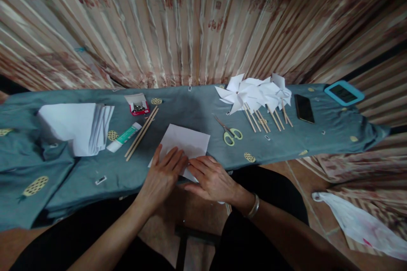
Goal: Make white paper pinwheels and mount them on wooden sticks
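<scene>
A sheet of white paper (186,136) lies near the front edge of the cloth-covered table. My left hand (165,169) rests flat on its lower left part, fingers stretched out. Beside it, my right hand (210,176) lies over the paper's lower right edge with its fingers extended and the thumb apart; a bracelet circles that wrist. The fingertips of both hands nearly meet. Part of the paper's near edge is hidden under the hands. To the right are scissors (233,135) with pale green handles, and to the left two wooden sticks (141,134).
Left of the sticks are a glue tube (124,137), a small red box (138,109) of metal pins and a stack of white paper (71,125). Several paper pinwheels (251,95) on sticks lie at the back right, near a dark phone (304,108) and a blue-framed device (344,93).
</scene>
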Demonstrator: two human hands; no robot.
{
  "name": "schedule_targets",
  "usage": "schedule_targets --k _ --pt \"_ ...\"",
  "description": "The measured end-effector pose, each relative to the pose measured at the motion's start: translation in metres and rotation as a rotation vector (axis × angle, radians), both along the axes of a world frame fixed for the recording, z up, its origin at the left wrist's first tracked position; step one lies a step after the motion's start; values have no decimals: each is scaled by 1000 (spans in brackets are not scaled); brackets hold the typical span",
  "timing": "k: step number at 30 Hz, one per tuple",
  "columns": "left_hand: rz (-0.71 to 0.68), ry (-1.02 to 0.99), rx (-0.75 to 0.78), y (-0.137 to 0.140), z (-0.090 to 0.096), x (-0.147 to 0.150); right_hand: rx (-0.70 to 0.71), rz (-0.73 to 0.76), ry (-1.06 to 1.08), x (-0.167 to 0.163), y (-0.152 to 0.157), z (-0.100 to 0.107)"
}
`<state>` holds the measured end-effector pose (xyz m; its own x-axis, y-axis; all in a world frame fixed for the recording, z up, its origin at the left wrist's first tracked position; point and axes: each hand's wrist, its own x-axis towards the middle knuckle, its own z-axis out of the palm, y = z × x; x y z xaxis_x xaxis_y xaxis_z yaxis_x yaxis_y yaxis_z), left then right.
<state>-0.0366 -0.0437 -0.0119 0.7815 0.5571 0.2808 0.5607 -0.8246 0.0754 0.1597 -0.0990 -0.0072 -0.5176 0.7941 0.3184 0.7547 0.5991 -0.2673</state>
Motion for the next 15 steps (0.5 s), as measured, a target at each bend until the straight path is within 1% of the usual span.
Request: schedule_targets --k 3,9,15 --pt "-17 1 9 1 -4 -5 -26 26 34 7 3 4" --pt "-61 -39 -1 -5 -15 -17 -107 17 -105 22 3 3" --pt "-97 -103 -4 -14 -28 -24 -45 -32 -158 26 2 -4"
